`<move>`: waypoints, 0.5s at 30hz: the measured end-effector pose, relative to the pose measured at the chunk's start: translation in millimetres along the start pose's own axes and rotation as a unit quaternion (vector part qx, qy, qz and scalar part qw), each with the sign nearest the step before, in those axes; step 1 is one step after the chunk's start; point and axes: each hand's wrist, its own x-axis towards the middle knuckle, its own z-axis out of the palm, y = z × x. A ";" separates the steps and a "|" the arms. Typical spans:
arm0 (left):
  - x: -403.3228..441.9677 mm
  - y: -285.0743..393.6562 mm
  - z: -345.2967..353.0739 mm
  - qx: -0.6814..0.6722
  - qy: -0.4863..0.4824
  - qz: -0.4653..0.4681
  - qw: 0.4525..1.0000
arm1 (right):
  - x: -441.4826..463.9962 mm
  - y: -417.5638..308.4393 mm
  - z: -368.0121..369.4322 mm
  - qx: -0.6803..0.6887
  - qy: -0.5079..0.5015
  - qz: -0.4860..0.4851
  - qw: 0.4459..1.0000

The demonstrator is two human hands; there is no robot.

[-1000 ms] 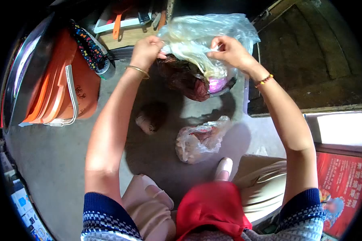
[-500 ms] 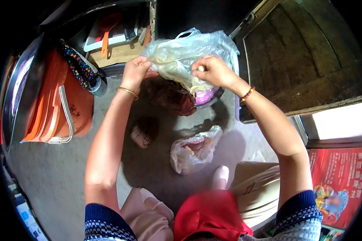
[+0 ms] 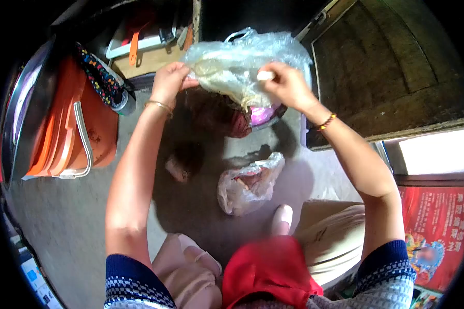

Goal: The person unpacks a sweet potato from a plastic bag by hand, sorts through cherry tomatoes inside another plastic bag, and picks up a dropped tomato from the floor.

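My left hand (image 3: 171,85) pinches the left edge of a large clear plastic bag (image 3: 227,64). Fingers of my right hand (image 3: 286,86) are closed on a small white thing (image 3: 265,75) over the bag's right part; what it is I cannot make out. Under the bag hang or lie a dark reddish-brown bag (image 3: 238,124) and a pink-purple item (image 3: 263,115), both partly covered. Nearer to me, a smaller clear bag (image 3: 247,189) with reddish and tan contents lies on the floor. A roundish pale-and-brown object (image 3: 177,169) sits in shadow left of it.
Stacked orange buckets (image 3: 77,126) with a white handle stand at the left, beside a dark patterned item (image 3: 100,74). A white tray (image 3: 119,50) with an orange-handled tool is at the top left. A dark wooden door (image 3: 392,77) and a red poster (image 3: 433,232) are on the right.
The view has shifted, so the scene sits farther left. My right hand has moved up and right relative to the bag, and the white piece between its fingers shows more clearly. The clear bag looks more spread out.
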 end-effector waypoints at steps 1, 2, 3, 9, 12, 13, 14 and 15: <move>-0.7 0.2 0.2 0.002 0.000 -0.004 1.000 | -5.4 0.2 -2.5 0.088 0.034 0.024 0.995; -2.1 -0.1 0.7 0.012 0.008 0.003 1.000 | -15.2 -1.1 -5.5 0.154 0.037 0.038 0.987; 1.1 -1.7 -1.7 -0.003 -0.010 0.001 1.000 | -28.2 -13.6 -10.8 0.217 0.044 0.052 0.974; 5.7 -3.3 5.0 0.003 -0.015 -0.011 1.000 | -120.8 -9.2 27.2 0.123 -0.389 0.115 0.906; 0.8 -1.0 5.6 -0.019 -0.027 0.001 0.999 | -147.2 2.5 68.1 0.077 -0.449 0.062 0.888; -1.2 -0.5 3.9 -0.010 -0.046 0.004 0.999 | -149.6 1.0 75.6 0.110 -0.472 0.050 0.874; -2.6 0.8 2.8 0.000 -0.065 0.007 0.998 | -153.7 5.0 81.7 0.079 -0.448 -0.010 0.890; -5.3 2.3 2.2 0.000 -0.065 0.010 0.998 | -155.8 8.3 85.8 0.049 -0.423 -0.067 0.902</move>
